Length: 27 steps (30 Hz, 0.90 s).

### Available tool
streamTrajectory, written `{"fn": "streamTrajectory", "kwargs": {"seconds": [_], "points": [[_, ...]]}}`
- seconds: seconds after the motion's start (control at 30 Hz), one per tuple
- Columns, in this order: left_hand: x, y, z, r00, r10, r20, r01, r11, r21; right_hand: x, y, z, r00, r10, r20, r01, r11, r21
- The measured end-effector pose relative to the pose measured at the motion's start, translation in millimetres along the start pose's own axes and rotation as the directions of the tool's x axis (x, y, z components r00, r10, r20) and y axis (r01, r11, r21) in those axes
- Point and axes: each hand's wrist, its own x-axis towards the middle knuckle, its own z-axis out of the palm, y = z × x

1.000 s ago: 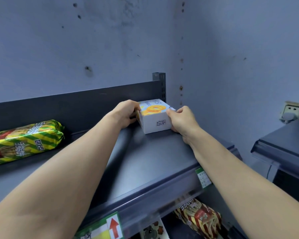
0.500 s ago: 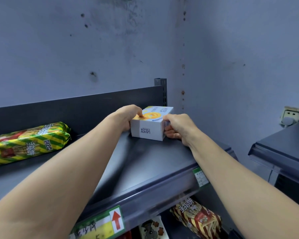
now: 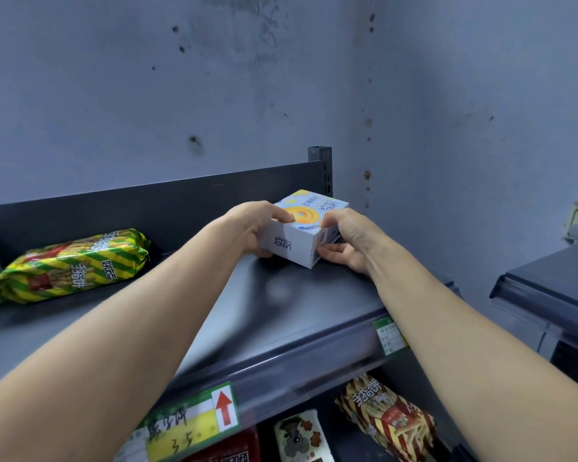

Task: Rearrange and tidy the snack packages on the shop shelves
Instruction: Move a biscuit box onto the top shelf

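Note:
A small white cookie box (image 3: 301,233) with a yellow ring printed on top rests at the back right of the dark top shelf (image 3: 281,305). It sits turned at an angle, one corner toward me. My left hand (image 3: 252,225) grips its left end, thumb on the top face. My right hand (image 3: 346,241) clasps its right end, fingers curled under the side. A green and yellow striped snack bag (image 3: 74,265) lies flat on the same shelf, far to the left.
The shelf's back panel (image 3: 147,211) and corner post (image 3: 321,168) stand just behind the box. Price labels (image 3: 194,425) line the front rail. Below are a red-striped bag (image 3: 387,418) and a white packet (image 3: 301,438). Another dark shelf unit (image 3: 554,288) stands at right.
Both hands have rotated the box on the shelf, so a long side now faces me at an angle, and shifted it slightly forward. The striped bag has not moved.

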Motion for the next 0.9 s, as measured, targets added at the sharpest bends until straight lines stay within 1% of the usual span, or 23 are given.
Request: {"fn": "streamTrajectory", "kwargs": {"seconds": [0.07, 0.13, 0.2, 0.23, 0.3, 0.37, 0.47, 0.5, 0.53, 0.6, 0.7, 0.8, 0.9], "points": [[-2.9, 1.2, -4.1, 1.000, 0.004, 0.015, -0.003, 1.000, -0.019, 2.0, 0.8, 1.1, 0.999, -0.040, 0.033, 0.041, 0.999, -0.028], [-8.2, 3.0, -9.3, 1.000, 0.001, 0.018, -0.001, 1.000, -0.006, 3.7, 0.9, 4.3, 0.987, -0.124, 0.101, 0.130, 0.990, -0.052], [-17.2, 4.1, -13.5, 0.999, -0.003, 0.045, 0.000, 0.998, 0.057, 6.9, 0.9, 6.3, 0.959, -0.201, 0.198, 0.211, 0.977, -0.029], [-22.3, 4.3, -15.3, 0.998, -0.002, 0.064, -0.004, 0.996, 0.092, 8.2, 0.7, 6.5, 0.944, -0.222, 0.243, 0.232, 0.973, -0.013], [-30.0, 3.6, -21.4, 0.997, 0.028, 0.067, -0.037, 0.990, 0.135, 6.7, -0.5, 6.3, 0.924, -0.234, 0.303, 0.256, 0.966, -0.035], [-33.3, 2.3, -32.0, 0.995, 0.094, 0.030, -0.097, 0.988, 0.118, 2.6, -1.9, 7.4, 0.915, -0.248, 0.318, 0.282, 0.957, -0.068], [-43.9, 2.7, -52.7, 0.981, 0.195, -0.012, -0.195, 0.981, -0.006, -8.6, -6.3, 19.1, 0.921, -0.271, 0.279, 0.314, 0.942, -0.121], [-50.5, 3.4, -59.5, 0.972, 0.235, -0.020, -0.235, 0.972, -0.016, -13.3, -8.6, 24.9, 0.919, -0.290, 0.269, 0.334, 0.933, -0.135], [-57.2, 3.9, -67.3, 0.961, 0.275, -0.037, -0.275, 0.961, -0.007, -18.3, -10.9, 31.2, 0.912, -0.312, 0.265, 0.357, 0.923, -0.141], [-72.1, 3.7, -84.6, 0.937, 0.329, -0.115, -0.331, 0.944, 0.005, -26.6, -14.6, 44.3, 0.896, -0.348, 0.275, 0.387, 0.916, -0.105], [-94.8, -1.2, -110.9, 0.903, 0.357, -0.239, -0.367, 0.930, 0.005, -38.8, -17.9, 65.9, 0.877, -0.365, 0.312, 0.395, 0.918, -0.038], [-122.0, -7.1, -138.1, 0.843, 0.422, -0.332, -0.438, 0.898, 0.029, -53.3, -19.4, 93.6, 0.863, -0.381, 0.332, 0.421, 0.906, -0.055], [-155.1, -8.3, -173.7, 0.785, 0.471, -0.402, -0.495, 0.867, 0.048, -72.7, -17.8, 134.2, 0.829, -0.417, 0.373, 0.439, 0.898, 0.029]]}}
